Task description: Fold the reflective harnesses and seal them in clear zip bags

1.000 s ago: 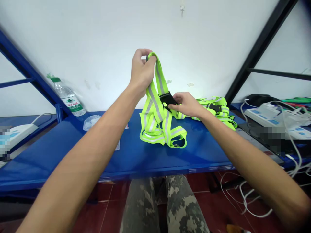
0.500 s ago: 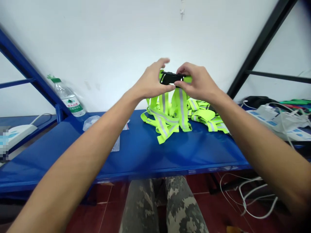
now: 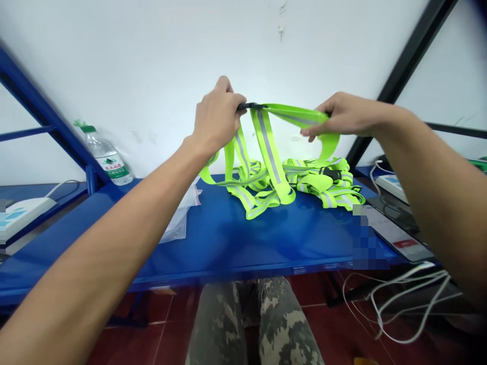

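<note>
A neon-yellow reflective harness [image 3: 269,147] with grey stripes hangs between my hands, its lower straps lying on the blue table. My left hand [image 3: 218,115] is closed around the black buckle [image 3: 248,106] at its top; the fingers partly hide the buckle. Off to the right, my right hand [image 3: 340,116] pinches the strap [image 3: 292,112] that runs out from the buckle, and a loose end droops below the fingers. Beside the hanging harness lies a heap of similar yellow straps [image 3: 323,185] with black clips.
Clear plastic bags [image 3: 175,225] lie left of the harness on the blue table [image 3: 228,248]. A water bottle [image 3: 108,154] leans by the wall at the left. A phone-like slab [image 3: 399,235], power strips and white cables [image 3: 403,339] are at the right. A dark metal post [image 3: 403,66] rises behind.
My right hand has left the buckle and moved right, drawing the strap out sideways. My left hand has shifted slightly left and closed on the buckle, which is now turned edge-on.
</note>
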`<state>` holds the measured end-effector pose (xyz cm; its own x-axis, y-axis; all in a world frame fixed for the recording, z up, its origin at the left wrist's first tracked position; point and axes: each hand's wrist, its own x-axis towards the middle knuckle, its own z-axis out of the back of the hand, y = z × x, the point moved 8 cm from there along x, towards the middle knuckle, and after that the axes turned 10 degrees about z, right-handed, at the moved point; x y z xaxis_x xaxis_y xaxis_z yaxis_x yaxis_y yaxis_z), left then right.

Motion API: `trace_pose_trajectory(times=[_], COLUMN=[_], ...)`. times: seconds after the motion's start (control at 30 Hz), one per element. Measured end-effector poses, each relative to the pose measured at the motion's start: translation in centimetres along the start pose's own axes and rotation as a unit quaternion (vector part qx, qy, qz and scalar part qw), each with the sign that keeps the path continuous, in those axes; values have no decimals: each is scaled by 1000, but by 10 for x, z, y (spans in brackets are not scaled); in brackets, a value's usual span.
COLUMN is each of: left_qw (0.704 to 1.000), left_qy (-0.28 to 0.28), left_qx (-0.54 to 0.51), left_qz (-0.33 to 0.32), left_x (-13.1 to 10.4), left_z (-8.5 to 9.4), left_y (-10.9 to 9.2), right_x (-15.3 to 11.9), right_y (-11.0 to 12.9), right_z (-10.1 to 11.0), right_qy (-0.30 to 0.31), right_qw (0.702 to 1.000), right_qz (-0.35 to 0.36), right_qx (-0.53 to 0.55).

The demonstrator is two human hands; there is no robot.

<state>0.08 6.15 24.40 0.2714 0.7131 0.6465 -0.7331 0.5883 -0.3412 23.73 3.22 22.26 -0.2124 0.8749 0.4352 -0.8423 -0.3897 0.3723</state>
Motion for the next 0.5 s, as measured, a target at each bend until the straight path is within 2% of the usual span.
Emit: trace_pose_trajectory(times=[0.07, 0.17, 0.23, 0.3, 0.33, 0.43, 0.5], left_qw=[1000, 999, 998, 996, 995, 994, 994], left_qy=[-12, -28, -27, -27, -29, -22, -16], left_qx=[3, -1, -31, -56, -59, -54, -62], left_qz=[15, 30, 45, 63, 72, 89, 88], left_x=[-1, 1, 4, 7, 9, 12, 13], left_z=[2, 7, 11, 15, 17, 17, 12], left_y=[1, 3, 7, 14, 18, 30, 36], right_x=[-2, -11, -15, -14, -13, -12, -18], right_y=[7, 14, 12, 0, -9, -33, -40], right_z=[18, 46, 52, 49, 44, 13, -12], right_qy=[-101, -296, -349, -327, -291, -116, -4], right_qw=[995, 954, 934, 944, 956, 981, 971], right_qz=[13, 51, 44, 0, -32, -115, -146], right_qx=[6, -17, -56, -51, -23, 108, 190])
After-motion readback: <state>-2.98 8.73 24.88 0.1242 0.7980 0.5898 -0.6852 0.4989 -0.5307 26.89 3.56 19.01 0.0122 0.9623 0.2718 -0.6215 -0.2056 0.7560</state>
